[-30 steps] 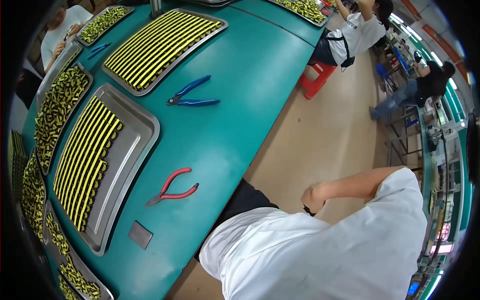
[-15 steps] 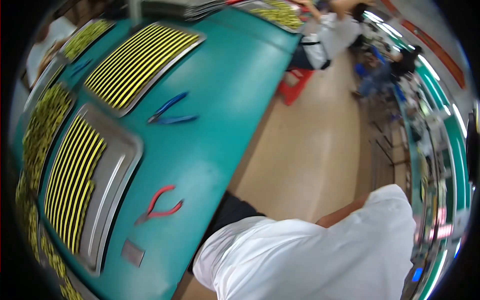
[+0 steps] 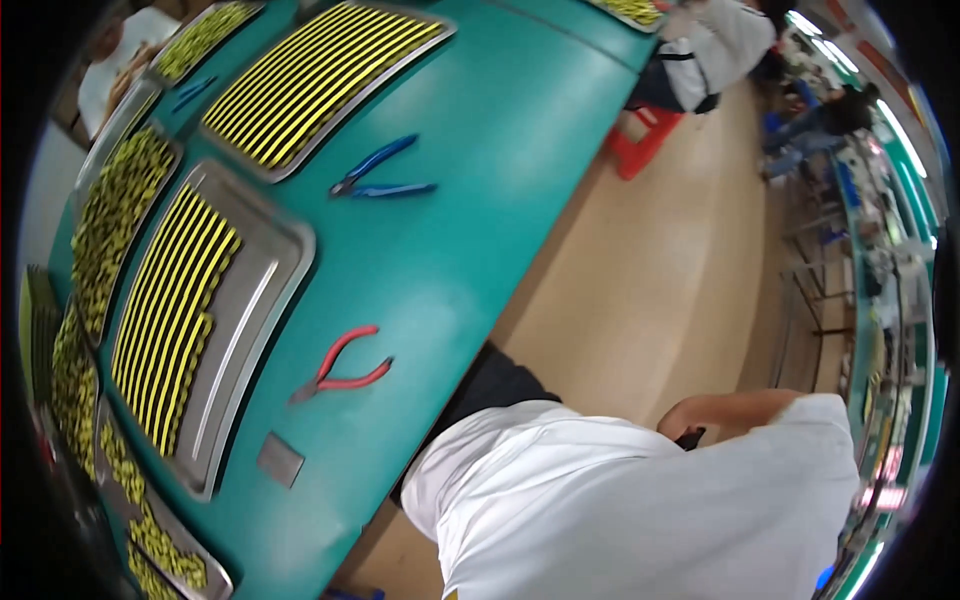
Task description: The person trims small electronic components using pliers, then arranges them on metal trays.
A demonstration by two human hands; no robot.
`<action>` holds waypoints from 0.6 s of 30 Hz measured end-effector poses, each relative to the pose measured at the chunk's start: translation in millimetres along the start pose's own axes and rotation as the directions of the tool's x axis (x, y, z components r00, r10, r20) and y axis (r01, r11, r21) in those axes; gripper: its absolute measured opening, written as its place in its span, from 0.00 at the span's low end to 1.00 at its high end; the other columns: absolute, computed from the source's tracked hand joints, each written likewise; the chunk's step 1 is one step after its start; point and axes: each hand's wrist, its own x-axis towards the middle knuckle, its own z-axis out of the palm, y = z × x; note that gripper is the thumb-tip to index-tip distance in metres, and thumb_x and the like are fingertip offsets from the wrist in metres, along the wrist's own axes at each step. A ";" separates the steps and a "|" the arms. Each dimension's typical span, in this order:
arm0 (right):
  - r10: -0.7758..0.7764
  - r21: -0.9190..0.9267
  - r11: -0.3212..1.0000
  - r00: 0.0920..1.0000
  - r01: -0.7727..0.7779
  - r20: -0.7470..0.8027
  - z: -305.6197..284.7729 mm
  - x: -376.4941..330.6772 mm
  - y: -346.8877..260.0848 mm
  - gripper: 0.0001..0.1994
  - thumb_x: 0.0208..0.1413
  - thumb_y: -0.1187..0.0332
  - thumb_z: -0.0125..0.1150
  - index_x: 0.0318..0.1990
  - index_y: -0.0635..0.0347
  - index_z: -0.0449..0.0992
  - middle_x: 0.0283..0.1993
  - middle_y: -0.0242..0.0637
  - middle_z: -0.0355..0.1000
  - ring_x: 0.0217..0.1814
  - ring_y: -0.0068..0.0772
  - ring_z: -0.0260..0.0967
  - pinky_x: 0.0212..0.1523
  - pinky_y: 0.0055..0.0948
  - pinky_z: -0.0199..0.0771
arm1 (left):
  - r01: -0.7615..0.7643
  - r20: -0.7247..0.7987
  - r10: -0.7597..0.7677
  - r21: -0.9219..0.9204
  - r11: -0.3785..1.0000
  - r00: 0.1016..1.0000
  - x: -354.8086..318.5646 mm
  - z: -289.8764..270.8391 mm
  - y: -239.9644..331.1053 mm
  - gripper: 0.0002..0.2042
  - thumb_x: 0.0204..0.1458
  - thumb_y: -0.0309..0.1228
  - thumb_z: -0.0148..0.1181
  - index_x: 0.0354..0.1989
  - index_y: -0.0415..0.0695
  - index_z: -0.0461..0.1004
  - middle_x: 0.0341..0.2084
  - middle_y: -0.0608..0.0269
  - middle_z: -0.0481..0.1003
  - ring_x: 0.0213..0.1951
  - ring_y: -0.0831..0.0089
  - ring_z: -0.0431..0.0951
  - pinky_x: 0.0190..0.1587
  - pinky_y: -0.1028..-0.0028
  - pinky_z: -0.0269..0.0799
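My right arm comes out of a white sleeve and bends toward my waist beside my torso. A small dark thing shows by the arm, too unclear to name. My right hand's fingers are hidden by the shirt, and my left hand is out of view. On the green table to the left lie red-handled pliers, nearest to my body, with their handles spread. A small flat grey plate lies next to them. Farther off are blue-handled pliers, also spread.
A metal tray holds rows of yellow-and-black pieces; a fuller tray stands beyond. Trays of loose yellow-green pieces line the far left. Another person sits across the table. A red stool with a seated person stands along the aisle.
The view has shifted, so the table things sit higher and more to the right. More of my right arm shows. Nothing on the table has been moved.
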 end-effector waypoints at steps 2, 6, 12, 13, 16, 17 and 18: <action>0.053 -0.189 0.979 0.994 -0.070 -0.097 -20.5 -10.7 -17.1 0.13 0.51 0.55 0.66 0.34 0.54 0.78 0.25 0.28 0.70 0.22 0.24 0.65 0.22 0.28 0.66 | 0.046 0.071 -0.046 0.012 0.999 0.996 -22.3 -10.8 5.2 0.13 0.50 0.33 0.60 0.43 0.42 0.77 0.41 0.53 0.78 0.40 0.61 0.78 0.44 0.63 0.73; 0.053 -0.337 0.930 0.961 -0.146 -0.270 -54.5 -77.3 -40.9 0.15 0.47 0.53 0.67 0.34 0.54 0.78 0.24 0.28 0.69 0.21 0.25 0.64 0.21 0.29 0.66 | 0.046 0.219 -0.039 -0.024 0.999 0.975 -27.2 -16.8 19.1 0.13 0.49 0.32 0.61 0.42 0.42 0.78 0.40 0.53 0.79 0.38 0.60 0.78 0.43 0.62 0.73; -0.122 -0.445 0.878 0.814 -0.178 -0.567 -67.5 -163.9 -65.5 0.20 0.45 0.54 0.66 0.39 0.60 0.80 0.26 0.39 0.74 0.26 0.36 0.72 0.28 0.35 0.73 | 0.006 0.404 0.042 -0.116 0.993 0.914 -23.4 -21.4 41.9 0.12 0.47 0.31 0.62 0.40 0.43 0.79 0.38 0.53 0.79 0.37 0.59 0.78 0.42 0.61 0.74; -0.132 -0.461 0.869 0.812 -0.182 -0.569 -70.8 -165.9 -64.6 0.20 0.45 0.54 0.66 0.39 0.60 0.80 0.26 0.39 0.74 0.26 0.36 0.72 0.28 0.35 0.73 | 0.009 0.417 0.047 -0.131 0.991 0.907 -24.6 -20.5 46.4 0.12 0.47 0.31 0.63 0.40 0.43 0.79 0.38 0.53 0.80 0.36 0.59 0.79 0.42 0.61 0.74; -0.223 -0.621 0.702 0.721 -0.349 -0.656 -72.9 -174.4 -76.3 0.20 0.43 0.58 0.60 0.40 0.64 0.81 0.42 0.52 0.78 0.46 0.54 0.76 0.48 0.39 0.76 | 0.044 0.434 0.030 -0.160 0.986 0.901 -33.8 -20.5 60.3 0.12 0.46 0.31 0.63 0.39 0.43 0.79 0.37 0.53 0.80 0.35 0.59 0.79 0.41 0.61 0.74; -0.276 -0.646 0.661 0.676 -0.383 -0.683 -70.5 -175.6 -79.6 0.19 0.44 0.63 0.55 0.41 0.63 0.82 0.43 0.50 0.78 0.48 0.51 0.76 0.50 0.38 0.75 | 0.064 0.430 0.012 -0.162 0.985 0.903 -37.7 -20.7 64.7 0.12 0.45 0.30 0.64 0.39 0.43 0.79 0.37 0.53 0.80 0.35 0.58 0.79 0.41 0.61 0.74; -0.289 -0.642 0.630 0.635 -0.437 -0.716 -68.6 -175.8 -84.0 0.18 0.44 0.64 0.55 0.41 0.62 0.82 0.42 0.48 0.79 0.47 0.49 0.76 0.49 0.38 0.75 | 0.077 0.428 0.003 -0.169 0.983 0.904 -39.5 -22.4 66.1 0.11 0.45 0.30 0.64 0.39 0.43 0.79 0.37 0.53 0.80 0.35 0.58 0.79 0.41 0.61 0.74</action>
